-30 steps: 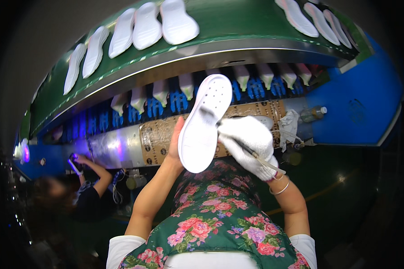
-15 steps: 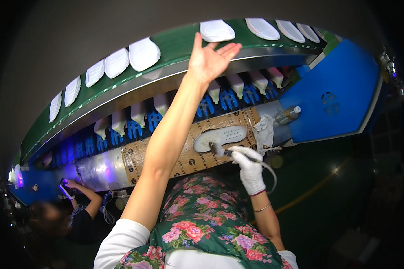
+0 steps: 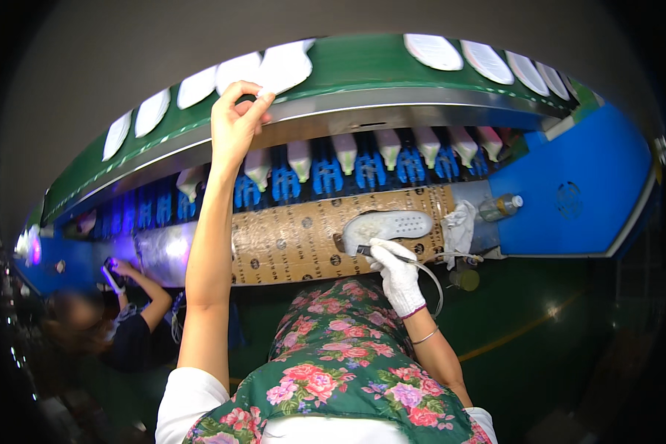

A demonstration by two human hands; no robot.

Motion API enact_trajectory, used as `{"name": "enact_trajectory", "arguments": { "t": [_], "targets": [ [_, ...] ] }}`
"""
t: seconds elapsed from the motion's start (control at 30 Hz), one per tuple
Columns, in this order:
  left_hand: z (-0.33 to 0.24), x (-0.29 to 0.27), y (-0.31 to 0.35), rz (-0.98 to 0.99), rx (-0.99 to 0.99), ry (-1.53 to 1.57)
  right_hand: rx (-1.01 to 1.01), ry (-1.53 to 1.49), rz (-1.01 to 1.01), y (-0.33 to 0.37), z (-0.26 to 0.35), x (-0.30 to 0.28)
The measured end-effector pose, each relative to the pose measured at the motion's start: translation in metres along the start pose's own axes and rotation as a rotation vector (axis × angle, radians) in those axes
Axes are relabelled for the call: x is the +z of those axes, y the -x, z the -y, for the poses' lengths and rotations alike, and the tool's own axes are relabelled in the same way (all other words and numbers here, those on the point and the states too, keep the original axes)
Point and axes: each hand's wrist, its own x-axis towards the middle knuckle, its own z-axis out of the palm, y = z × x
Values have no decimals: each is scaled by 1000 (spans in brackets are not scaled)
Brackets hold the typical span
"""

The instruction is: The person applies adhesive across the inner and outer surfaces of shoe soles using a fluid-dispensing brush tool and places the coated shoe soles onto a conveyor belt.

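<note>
My bare left hand (image 3: 238, 122) reaches up to the green conveyor belt, thumb and fingers pinching the near edge of a white shoe sole (image 3: 287, 65). That sole still overlaps the belt beside its neighbours. In its white knit glove, my right hand (image 3: 394, 275) is closed around a dark-handled brush (image 3: 364, 250) with a thin tube trailing from it. The brush is at the near edge of a grey shoe sole (image 3: 389, 223), which lies flat on the cardboard-covered ledge (image 3: 288, 244). I cannot make out its bristles clearly.
More white soles (image 3: 433, 52) line the belt (image 3: 355, 63) on both sides. Below it hang pale blocks (image 3: 344, 152) above blue brackets (image 3: 327, 176). A crumpled cloth (image 3: 460, 226) and a bottle (image 3: 502, 207) stand right. Another person's arm (image 3: 154, 296) works at the far left.
My left hand has moved left and gone from spread fingers to a pinch on a white sole. My right hand has shifted the brush to the grey sole's near edge. The view has shifted.
</note>
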Motion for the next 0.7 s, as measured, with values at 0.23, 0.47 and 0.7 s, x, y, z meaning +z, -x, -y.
{"name": "enact_trajectory", "arguments": {
  "t": [0.23,0.47,0.7],
  "targets": [
    [2,-105,109,-309,405,158,-25,-261,87,-17,33,6],
    [11,-93,168,-309,-354,563,-106,-219,374,18,77,81],
    [62,-14,251,147,-748,1183,-183,320,490,43,68,139]
  ]
}}
